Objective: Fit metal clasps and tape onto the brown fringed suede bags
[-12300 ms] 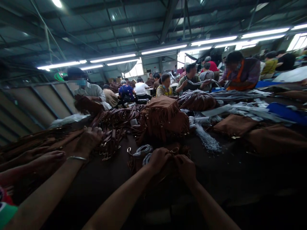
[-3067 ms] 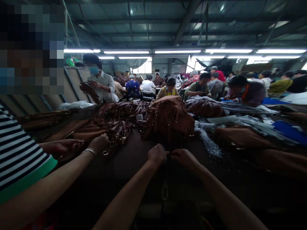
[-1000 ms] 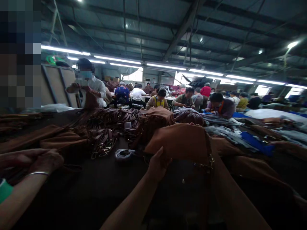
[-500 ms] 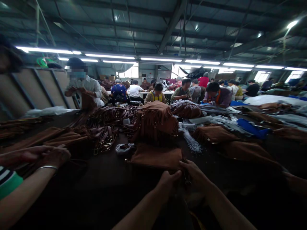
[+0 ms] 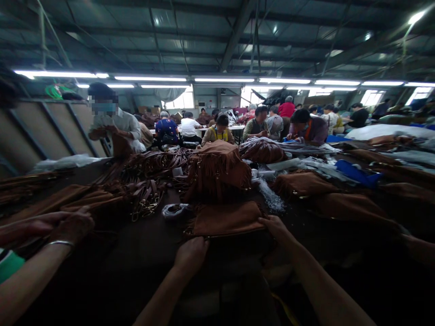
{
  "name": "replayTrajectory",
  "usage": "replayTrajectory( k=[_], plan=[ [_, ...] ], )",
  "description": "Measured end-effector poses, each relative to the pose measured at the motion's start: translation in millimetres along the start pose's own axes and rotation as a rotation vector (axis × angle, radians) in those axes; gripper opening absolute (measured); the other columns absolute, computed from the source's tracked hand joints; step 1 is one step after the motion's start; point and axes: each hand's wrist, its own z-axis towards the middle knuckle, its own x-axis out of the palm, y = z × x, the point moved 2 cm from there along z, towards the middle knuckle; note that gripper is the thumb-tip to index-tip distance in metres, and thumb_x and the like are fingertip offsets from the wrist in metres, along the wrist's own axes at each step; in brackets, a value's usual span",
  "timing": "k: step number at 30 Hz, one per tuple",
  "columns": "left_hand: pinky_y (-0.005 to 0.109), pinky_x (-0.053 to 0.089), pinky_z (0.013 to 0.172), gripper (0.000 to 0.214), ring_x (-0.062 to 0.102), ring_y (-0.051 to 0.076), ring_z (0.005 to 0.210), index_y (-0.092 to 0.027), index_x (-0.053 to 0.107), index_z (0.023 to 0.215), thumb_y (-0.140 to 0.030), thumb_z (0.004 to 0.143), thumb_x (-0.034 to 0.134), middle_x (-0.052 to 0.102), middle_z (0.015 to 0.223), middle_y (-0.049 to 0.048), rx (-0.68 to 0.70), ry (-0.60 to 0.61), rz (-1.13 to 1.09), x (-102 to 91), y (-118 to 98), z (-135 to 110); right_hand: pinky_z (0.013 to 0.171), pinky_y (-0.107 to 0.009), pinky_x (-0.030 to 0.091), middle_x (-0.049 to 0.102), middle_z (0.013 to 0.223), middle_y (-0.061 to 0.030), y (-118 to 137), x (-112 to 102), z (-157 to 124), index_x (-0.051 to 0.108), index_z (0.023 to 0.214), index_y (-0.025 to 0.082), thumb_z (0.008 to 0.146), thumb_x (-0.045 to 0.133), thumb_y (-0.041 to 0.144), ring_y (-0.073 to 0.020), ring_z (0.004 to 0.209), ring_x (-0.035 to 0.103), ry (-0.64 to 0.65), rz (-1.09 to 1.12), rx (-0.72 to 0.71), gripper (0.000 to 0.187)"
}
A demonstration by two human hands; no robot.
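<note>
A flat brown suede bag with fringe lies on the dark table just ahead of me. My left hand is curled closed at the bag's near left corner, gripping its edge. My right hand pinches the bag's near right edge with fingers closed. A small coil in clear wrap rests left of the bag.
A pile of fringed brown bags and a heap of brown straps with metal clips sit behind. A neighbour's hands with a bracelet work at left. More bags lie at right; several workers sit at the far end.
My hands have spread apart from the bag's middle to its two near corners. The bag lies a little farther from me. The neighbour's hands stay put.
</note>
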Motion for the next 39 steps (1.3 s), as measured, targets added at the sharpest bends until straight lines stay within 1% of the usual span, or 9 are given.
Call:
replayTrajectory(
  k=[3,6,11,16,19,22,26,30,39],
  plan=[
    [0.035,0.045,0.080,0.038,0.064,0.027,0.101,-0.017,0.064,0.099,-0.034,0.097,0.030,0.069,0.104,0.0122,-0.114,0.077,0.018,-11.0,54.8,-18.7,0.036,-0.020,0.027,0.048,0.043,0.0045,-4.7,1.7,6.1,0.054,0.058,0.016,0.059,0.069,0.036,-0.0076,0.035,0.040,0.014,-0.026,0.027,0.025],
    [0.035,0.045,0.079,0.030,0.063,0.028,0.099,-0.016,0.065,0.098,-0.034,0.092,0.042,0.068,0.102,0.0133,-0.202,0.107,0.103,-22.2,69.8,-31.3,0.034,-0.019,0.025,0.042,0.041,0.0073,-8.4,5.4,6.7,0.054,0.061,0.017,0.062,0.066,0.036,-0.0067,0.033,0.036,0.041,-0.061,0.035,0.023],
    [0.036,0.042,0.086,0.039,0.056,0.028,0.101,-0.016,0.060,0.100,-0.044,0.074,0.068,0.063,0.104,0.0118,-0.039,-0.300,0.127,-31.4,-6.9,-15.6,0.034,-0.020,0.027,0.044,0.043,0.0066,-6.0,10.8,1.5,0.057,0.067,0.016,0.065,0.065,0.039,-0.0076,0.033,0.037,0.077,-0.135,0.004,0.024],
    [0.029,0.041,0.084,0.037,0.058,0.023,0.099,-0.019,0.064,0.098,-0.037,0.068,0.075,0.064,0.103,0.0064,0.381,-0.150,-0.152,-7.3,-73.7,38.6,0.046,-0.022,0.038,0.056,0.054,0.0007,12.7,3.9,-16.1,0.061,0.067,0.015,0.067,0.066,0.043,-0.0116,0.048,0.050,0.056,-0.203,-0.085,0.028],
    [0.025,0.041,0.070,0.019,0.061,0.018,0.082,-0.017,0.067,0.087,-0.034,0.078,0.064,0.067,0.088,0.0027,0.402,-0.052,-0.381,-8.6,-68.7,61.3,0.060,-0.025,0.043,0.064,0.073,-0.0049,22.4,-11.9,-47.5,0.064,0.075,0.017,0.074,0.061,0.049,-0.0168,0.069,0.058,-0.160,-0.270,-0.234,0.033],
    [0.024,0.040,0.067,0.022,0.061,0.017,0.080,-0.017,0.067,0.087,-0.037,0.082,0.060,0.068,0.086,0.0016,0.398,-0.158,-0.499,-24.4,-60.4,66.3,0.057,-0.025,0.041,0.063,0.066,-0.0051,14.4,-10.0,-82.9,0.062,0.066,0.019,0.080,0.052,0.056,-0.0168,0.065,0.057,-0.380,-0.384,-0.317,0.041],
    [0.025,0.040,0.072,0.018,0.060,0.017,0.083,-0.018,0.065,0.086,-0.036,0.083,0.060,0.067,0.089,0.0024,0.434,-0.315,-0.424,-43.6,-66.0,58.4,0.040,-0.024,0.032,0.053,0.046,-0.0008,-18.7,39.7,-92.6,0.054,0.052,0.019,0.068,0.060,0.064,-0.0119,0.040,0.046,0.020,-0.168,0.002,0.048],
    [0.025,0.039,0.072,0.017,0.060,0.017,0.083,-0.019,0.064,0.086,-0.035,0.085,0.059,0.066,0.089,0.0025,0.442,-0.343,-0.356,-54.1,-66.3,50.8,0.039,-0.024,0.033,0.060,0.054,-0.0022,-23.6,64.3,-78.0,0.058,0.064,0.018,0.066,0.061,0.062,-0.0123,0.038,0.048,-0.020,-0.022,0.140,0.045],
    [0.026,0.042,0.074,0.016,0.059,0.017,0.083,-0.020,0.062,0.090,-0.034,0.084,0.061,0.064,0.090,0.0015,0.419,-0.335,-0.387,-56.9,-52.3,45.8,0.074,-0.031,0.048,0.071,0.095,-0.0121,10.2,62.0,-69.1,0.067,0.089,0.017,0.070,0.056,0.039,-0.0264,0.088,0.062,-0.244,-0.066,-0.359,0.031]
  ],
)
